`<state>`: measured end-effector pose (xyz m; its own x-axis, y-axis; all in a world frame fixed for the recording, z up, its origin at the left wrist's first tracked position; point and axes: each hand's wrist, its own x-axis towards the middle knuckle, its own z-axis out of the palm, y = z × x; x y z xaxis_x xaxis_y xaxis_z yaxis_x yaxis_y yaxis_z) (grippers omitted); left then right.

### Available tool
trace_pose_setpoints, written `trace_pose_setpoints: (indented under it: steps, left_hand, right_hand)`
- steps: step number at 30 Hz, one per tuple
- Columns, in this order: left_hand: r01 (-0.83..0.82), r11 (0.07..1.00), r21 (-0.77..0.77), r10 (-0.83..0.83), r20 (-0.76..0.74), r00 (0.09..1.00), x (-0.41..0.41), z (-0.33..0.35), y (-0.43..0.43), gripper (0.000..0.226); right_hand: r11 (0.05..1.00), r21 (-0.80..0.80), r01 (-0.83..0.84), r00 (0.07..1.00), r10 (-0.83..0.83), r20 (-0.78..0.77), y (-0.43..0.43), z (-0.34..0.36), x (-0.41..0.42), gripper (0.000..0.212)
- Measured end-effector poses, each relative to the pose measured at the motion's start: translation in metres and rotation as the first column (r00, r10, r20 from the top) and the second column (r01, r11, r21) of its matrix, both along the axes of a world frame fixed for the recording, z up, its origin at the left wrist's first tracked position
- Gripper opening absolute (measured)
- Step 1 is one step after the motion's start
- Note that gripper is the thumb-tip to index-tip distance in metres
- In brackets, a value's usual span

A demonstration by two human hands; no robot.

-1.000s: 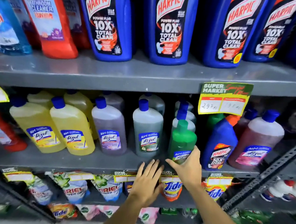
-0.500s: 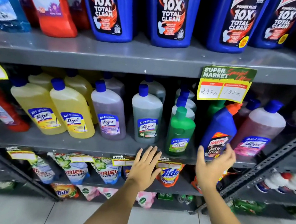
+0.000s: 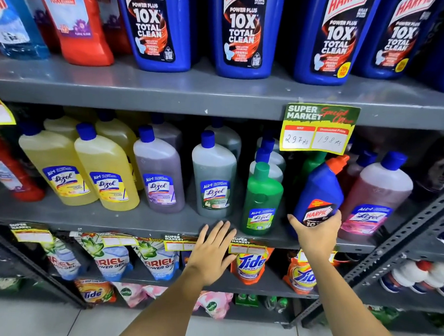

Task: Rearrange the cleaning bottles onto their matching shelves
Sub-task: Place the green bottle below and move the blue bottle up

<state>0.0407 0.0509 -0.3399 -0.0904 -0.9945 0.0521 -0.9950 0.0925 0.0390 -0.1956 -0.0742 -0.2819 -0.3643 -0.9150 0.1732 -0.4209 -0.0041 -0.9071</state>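
Note:
A small blue Harpic bottle (image 3: 320, 192) with an orange cap stands tilted on the middle shelf (image 3: 108, 219), among the Lizol bottles. My right hand (image 3: 315, 234) is wrapped around its base. To its left stands a green Lizol bottle (image 3: 262, 200), to its right a pink Lizol bottle (image 3: 375, 200). My left hand (image 3: 211, 253) hovers flat with fingers spread in front of the middle shelf's edge, holding nothing. Large blue Harpic bottles (image 3: 241, 31) line the top shelf (image 3: 194, 88).
Yellow (image 3: 106, 171), purple (image 3: 158, 174) and grey-green Lizol bottles (image 3: 213, 177) fill the middle shelf leftward. A price tag (image 3: 319, 128) hangs from the top shelf above the small Harpic. Ariel and Tide pouches (image 3: 248, 265) sit below. A slanted metal brace (image 3: 403, 244) crosses at right.
My right hand left the green Lizol bottle, moved right and closed around the base of the small Harpic bottle. My left hand stayed near the shelf edge.

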Motion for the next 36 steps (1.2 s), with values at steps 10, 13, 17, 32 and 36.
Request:
trace_pose_setpoints:
  steps: [10,13,17,32,36]
  left_hand:
    - [0.197,0.932,-0.304,-0.210,-0.007,0.978,-0.021,0.122,0.014,0.054]
    - [0.337,0.708,-0.621,-0.452,-0.031,0.891,-0.038,0.202,0.008,0.046]
    - [0.378,0.481,-0.791,-0.505,0.103,0.857,-0.051,0.298,-0.019,0.043]
    - [0.149,0.790,-0.595,-0.187,-0.002,0.982,-0.039,0.341,-0.064,0.039]
    - [0.130,0.745,-0.654,-0.184,-0.015,0.983,-0.042,0.339,-0.061,0.034]
  right_hand:
    - [0.972,-0.230,-0.043,0.995,0.064,0.083,0.067,0.046,-0.017,0.096]
    - [0.906,-0.411,-0.098,0.985,0.147,0.091,0.076,0.095,-0.030,0.091]
    - [0.794,-0.596,-0.122,0.977,0.202,0.068,0.073,0.176,-0.043,0.083]
    - [0.901,-0.433,-0.005,0.995,-0.037,-0.089,-0.013,0.335,-0.037,0.116]
    - [0.924,-0.383,-0.007,0.975,-0.078,-0.206,-0.023,0.336,-0.032,0.121]
